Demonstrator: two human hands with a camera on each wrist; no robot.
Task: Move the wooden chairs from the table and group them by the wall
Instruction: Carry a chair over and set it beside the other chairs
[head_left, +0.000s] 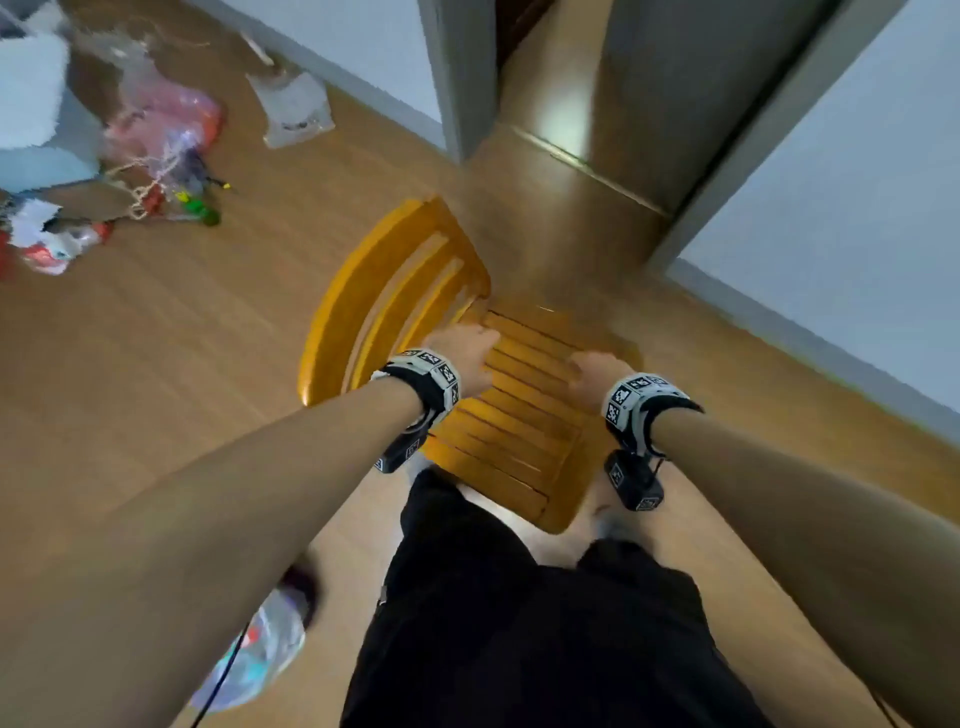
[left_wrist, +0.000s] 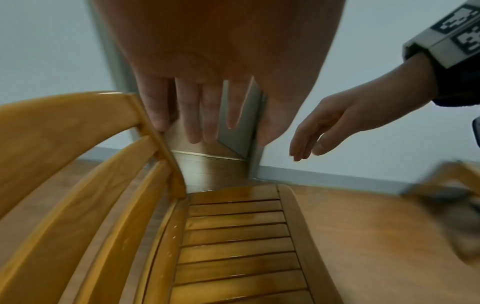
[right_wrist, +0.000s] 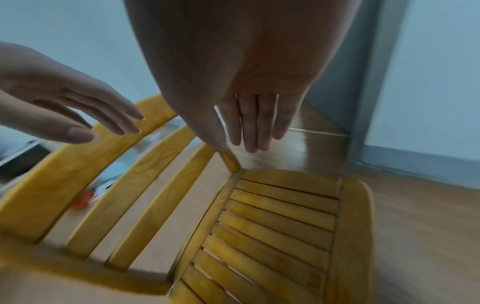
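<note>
- Near the doorway, head view: the wooden chair (head_left: 467, 374) stands on the floor (head_left: 156, 338) short of the wall (head_left: 857, 208); both hands hover over its seat, likely between grips.
- Left wrist view: the left hand (left_wrist: 207, 86) has straight, spread fingers, holding nothing.
- Right wrist view: the right hand (right_wrist: 246, 92) is likewise flat and empty.
</note>
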